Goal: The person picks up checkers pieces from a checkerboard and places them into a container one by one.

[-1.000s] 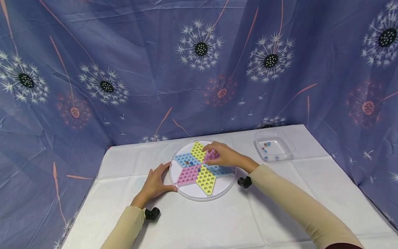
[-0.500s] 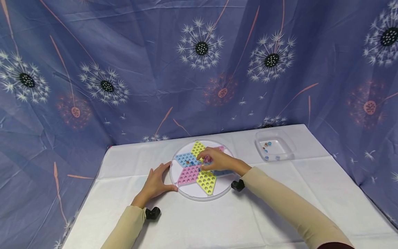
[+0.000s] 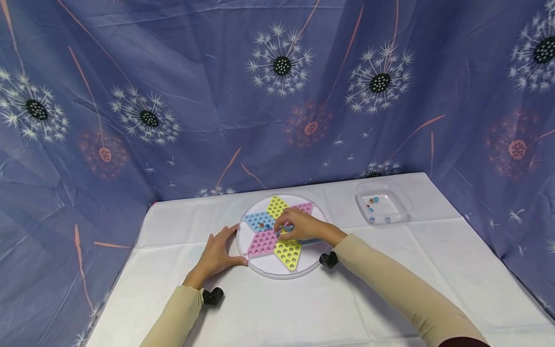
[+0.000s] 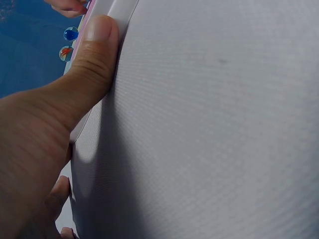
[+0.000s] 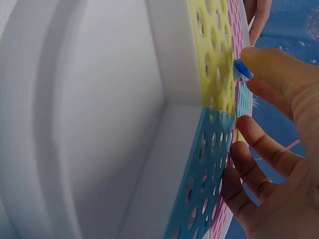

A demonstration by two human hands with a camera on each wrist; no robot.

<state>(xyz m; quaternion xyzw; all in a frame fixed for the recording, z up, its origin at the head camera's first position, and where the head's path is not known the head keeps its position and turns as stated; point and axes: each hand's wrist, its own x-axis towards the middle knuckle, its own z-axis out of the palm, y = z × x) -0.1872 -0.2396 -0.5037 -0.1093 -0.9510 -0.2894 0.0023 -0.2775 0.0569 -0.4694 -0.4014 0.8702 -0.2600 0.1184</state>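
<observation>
A round Chinese checkers board [image 3: 260, 270] with a star of yellow, pink and blue sections lies on the white table. My left hand [image 3: 215, 253] rests against its left rim, thumb and forefinger spread apart. In the left wrist view the thumb [image 4: 92, 64] presses along the white rim. My right hand [image 3: 301, 225] is over the middle of the star. Its thumb and forefinger pinch a blue marble [image 5: 242, 69] close to the holes, and the other fingers are loosely bent near the blue section. An orange marble [image 4: 66, 53] and another blue marble [image 4: 71, 34] sit in the left blue section.
A clear plastic box [image 3: 403, 207] with several marbles stands at the back right of the white tablecloth [image 3: 303, 313]. Behind the table hangs a blue curtain [image 3: 208, 96] with dandelion prints. Black wrist cameras are strapped to both wrists.
My right hand has moved left and toward me, from the far pink section to the middle of the star, its fingertips closing around the blue marble there. The left hand stays at the rim.
</observation>
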